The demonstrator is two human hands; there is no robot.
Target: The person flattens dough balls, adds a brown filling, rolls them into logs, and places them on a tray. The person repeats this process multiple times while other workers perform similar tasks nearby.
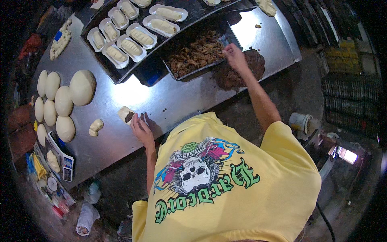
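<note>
Two ways at once reaching over the metal surface [100, 109]: touching a flat dough piece [123, 113], topped with dark paste [129, 117] and lying near, left of centre, with the loosely spread left hand [142, 132]; stretching the right hand [236, 56] far right, bending it by the right end of a black tray [174, 76] of brown shredded filling [197, 48], any grip there being impossible to tell.

The scene is viewed from the person's head through a wide fisheye lens aimed down over the yellow shirt [262, 193]. The shirt is taken in nearest, at the lower edge; the left hand [142, 130], right hand [235, 56] and metal table [161, 96] are framed beyond it, inside a dark curved rim.
</note>
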